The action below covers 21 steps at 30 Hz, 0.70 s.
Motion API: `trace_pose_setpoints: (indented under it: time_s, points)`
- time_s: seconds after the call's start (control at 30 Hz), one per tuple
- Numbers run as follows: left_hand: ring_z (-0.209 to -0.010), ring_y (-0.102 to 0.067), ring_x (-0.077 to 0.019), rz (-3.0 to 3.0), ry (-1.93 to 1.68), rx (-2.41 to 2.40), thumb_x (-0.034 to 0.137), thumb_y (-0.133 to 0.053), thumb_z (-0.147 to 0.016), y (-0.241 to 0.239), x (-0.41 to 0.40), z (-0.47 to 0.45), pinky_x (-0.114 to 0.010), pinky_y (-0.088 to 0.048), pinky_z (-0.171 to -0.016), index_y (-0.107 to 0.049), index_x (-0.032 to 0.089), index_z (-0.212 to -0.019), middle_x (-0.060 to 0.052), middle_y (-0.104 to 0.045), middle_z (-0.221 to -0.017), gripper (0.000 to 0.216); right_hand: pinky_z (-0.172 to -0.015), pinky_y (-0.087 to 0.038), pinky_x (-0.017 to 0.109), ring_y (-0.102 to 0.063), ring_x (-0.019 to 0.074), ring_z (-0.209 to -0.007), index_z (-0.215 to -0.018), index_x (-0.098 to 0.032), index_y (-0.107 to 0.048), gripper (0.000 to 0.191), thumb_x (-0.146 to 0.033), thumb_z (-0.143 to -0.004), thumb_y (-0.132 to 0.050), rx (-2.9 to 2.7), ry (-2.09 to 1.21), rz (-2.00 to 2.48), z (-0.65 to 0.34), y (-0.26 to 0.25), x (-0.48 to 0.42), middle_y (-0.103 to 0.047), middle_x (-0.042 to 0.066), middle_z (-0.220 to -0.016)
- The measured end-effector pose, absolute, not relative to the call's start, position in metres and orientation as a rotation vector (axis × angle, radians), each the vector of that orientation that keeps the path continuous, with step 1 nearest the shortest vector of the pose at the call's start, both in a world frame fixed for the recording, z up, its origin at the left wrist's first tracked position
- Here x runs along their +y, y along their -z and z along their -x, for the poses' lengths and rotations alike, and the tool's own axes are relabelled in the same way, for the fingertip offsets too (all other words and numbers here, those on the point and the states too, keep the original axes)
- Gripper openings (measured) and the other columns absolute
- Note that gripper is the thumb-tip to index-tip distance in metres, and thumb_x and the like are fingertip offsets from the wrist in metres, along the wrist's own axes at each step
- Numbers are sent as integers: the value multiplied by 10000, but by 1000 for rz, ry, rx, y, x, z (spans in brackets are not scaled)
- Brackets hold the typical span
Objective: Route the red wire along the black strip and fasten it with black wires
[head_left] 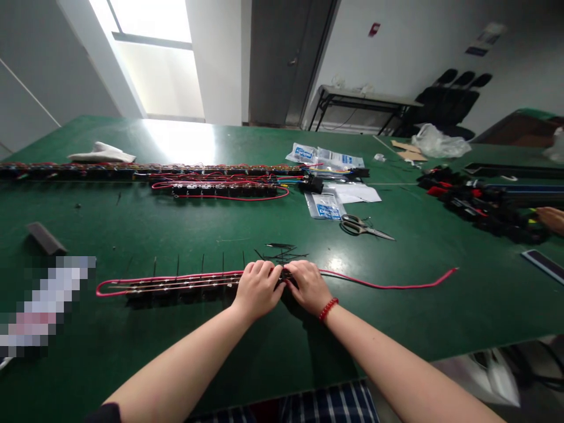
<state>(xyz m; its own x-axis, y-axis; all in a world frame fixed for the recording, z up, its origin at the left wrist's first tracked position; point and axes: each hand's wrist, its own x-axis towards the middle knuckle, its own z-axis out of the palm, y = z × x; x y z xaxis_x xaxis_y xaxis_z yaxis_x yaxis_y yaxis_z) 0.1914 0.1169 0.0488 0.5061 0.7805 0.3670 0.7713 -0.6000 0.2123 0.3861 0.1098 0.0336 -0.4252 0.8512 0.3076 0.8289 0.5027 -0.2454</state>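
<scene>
In front of me lies a long black strip with bare metal lines along its top. A red wire runs along it, loops at the left end and trails off loose to the right. Thin black cable ties stand up from the strip at intervals. My left hand and my right hand meet at its right end, fingers closed on the strip and wire; the fingertips hide exactly what they pinch. A red bead bracelet circles my right wrist. Loose cable ties lie just beyond my hands.
Farther back on the green table lie more wired strips, printed plastic bags and scissors. A dark block sits at left. At right, another person's hand is near black and red parts.
</scene>
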Motion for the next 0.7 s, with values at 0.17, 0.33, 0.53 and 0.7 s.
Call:
trace_pose_setpoints:
  time_s: [0.17,0.33,0.53,0.7]
  points:
    - [-983,-535,-252,-2723,-662,1459,344,-521,-897,-55,112,-200,-422,-407,-861,-597,225,-1112,-88,-619,-1052,257,-915,-401,413,-533,259,-1051,-1171,-212,-536,266,-271,-912,-523,-2351,-89,1417,-386,-32,110,-633,97,-1123]
    - [-964,-541,-256,-2614,-634,1580,268,-535,-852,-59,111,-217,-416,-408,-844,-597,216,-1038,-79,-627,-1012,203,-905,-395,406,-531,255,-1027,-1159,-221,-539,254,-287,-916,-511,-2314,-109,1464,-386,-31,109,-630,96,-1104]
    - [-975,-550,-252,-2637,-681,1502,234,-531,-840,-50,112,-221,-396,-426,-828,-578,207,-1112,-82,-640,-1039,277,-933,-388,419,-518,263,-1055,-1167,-193,-533,324,-330,-874,-554,-2316,-143,1478,-387,-31,109,-627,101,-1119]
    - [-991,-554,-250,-2604,-714,1494,293,-528,-879,-49,114,-219,-391,-430,-836,-584,214,-1130,-78,-649,-1063,269,-948,-383,418,-516,264,-1058,-1148,-179,-532,324,-288,-843,-542,-2300,-174,1478,-386,-33,109,-626,109,-1123]
